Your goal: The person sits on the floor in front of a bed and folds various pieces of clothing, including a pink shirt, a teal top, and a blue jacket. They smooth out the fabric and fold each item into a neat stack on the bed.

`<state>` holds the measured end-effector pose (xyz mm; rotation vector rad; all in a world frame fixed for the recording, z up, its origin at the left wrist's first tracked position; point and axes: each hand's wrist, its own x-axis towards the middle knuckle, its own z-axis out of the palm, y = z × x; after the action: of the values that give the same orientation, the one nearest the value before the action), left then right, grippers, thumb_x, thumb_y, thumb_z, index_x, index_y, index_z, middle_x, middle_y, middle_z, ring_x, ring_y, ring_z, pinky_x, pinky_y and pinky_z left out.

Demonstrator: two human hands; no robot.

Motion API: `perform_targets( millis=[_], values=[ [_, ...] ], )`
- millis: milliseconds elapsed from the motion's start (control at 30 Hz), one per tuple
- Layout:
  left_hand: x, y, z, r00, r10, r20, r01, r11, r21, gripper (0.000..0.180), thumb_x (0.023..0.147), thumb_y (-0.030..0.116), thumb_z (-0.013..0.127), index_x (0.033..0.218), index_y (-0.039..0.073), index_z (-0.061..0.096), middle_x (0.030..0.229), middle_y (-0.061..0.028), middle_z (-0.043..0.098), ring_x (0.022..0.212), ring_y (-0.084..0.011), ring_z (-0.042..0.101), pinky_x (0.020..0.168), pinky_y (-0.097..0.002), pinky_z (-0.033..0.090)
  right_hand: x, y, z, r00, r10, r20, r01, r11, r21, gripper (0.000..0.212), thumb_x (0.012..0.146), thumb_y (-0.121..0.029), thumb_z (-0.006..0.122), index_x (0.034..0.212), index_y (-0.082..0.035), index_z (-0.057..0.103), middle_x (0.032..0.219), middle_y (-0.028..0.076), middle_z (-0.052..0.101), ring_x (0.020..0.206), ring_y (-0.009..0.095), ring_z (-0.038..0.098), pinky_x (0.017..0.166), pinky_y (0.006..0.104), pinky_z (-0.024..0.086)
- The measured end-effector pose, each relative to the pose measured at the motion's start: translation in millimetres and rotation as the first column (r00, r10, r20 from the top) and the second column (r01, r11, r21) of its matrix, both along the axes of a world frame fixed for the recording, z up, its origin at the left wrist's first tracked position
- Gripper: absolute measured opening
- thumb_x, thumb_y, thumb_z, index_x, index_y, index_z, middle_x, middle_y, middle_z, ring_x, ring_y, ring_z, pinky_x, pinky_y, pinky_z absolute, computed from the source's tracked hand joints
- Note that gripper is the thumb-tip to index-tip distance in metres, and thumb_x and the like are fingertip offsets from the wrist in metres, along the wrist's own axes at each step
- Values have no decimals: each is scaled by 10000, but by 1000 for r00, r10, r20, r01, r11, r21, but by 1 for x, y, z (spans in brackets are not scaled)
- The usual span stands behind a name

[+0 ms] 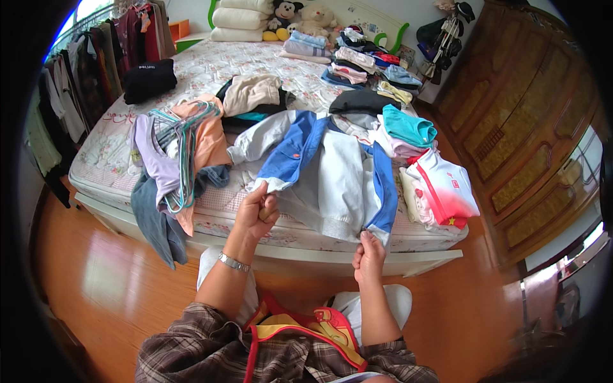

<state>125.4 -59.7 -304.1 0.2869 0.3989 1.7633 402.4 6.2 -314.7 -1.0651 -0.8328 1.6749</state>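
Observation:
A grey and blue jacket (342, 177) lies spread over the near edge of the bed, its blue front panels apart and one grey sleeve reaching to the left. My left hand (258, 210) pinches the lower corner of its left blue panel. At the bottom of the right blue panel, my right hand (369, 256) grips the hem between thumb and fingers. The cloth between both hands hangs toward me. Just left of the jacket are a bunch of hangers (185, 143), a lilac tank top (155, 156) and a peach garment (209, 142).
Folded clothes, including a teal one (408, 126) and a white-and-red one (444, 187), stand on the right of the bed (207, 66). A black folded garment (150, 81) sits far left. A wooden wardrobe (527, 127) is at right, a clothes rack (80, 67) at left.

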Motion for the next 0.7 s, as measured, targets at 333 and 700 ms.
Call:
perform_targets(
  millis=[333, 700],
  values=[
    [36, 7, -5, 996, -93, 2, 93, 994, -58, 294, 893, 319, 566, 740, 68, 577, 544, -10, 530, 364, -96, 290, 383, -243, 223, 22, -7, -9, 993, -63, 97, 61, 998, 30, 190, 851, -193, 646, 942, -40, 579, 611, 39, 545, 370, 76, 401, 298, 222, 265],
    [52, 23, -9, 989, -23, -143, 8, 995, -104, 329, 920, 321, 530, 779, 35, 610, 554, -30, 538, 344, -97, 272, 372, -248, 232, 5, 18, -10, 909, 199, -367, -241, 968, -72, 313, 876, -376, 616, 715, -114, 559, 490, -15, 428, 369, 86, 310, 355, 225, 233]
  ],
)
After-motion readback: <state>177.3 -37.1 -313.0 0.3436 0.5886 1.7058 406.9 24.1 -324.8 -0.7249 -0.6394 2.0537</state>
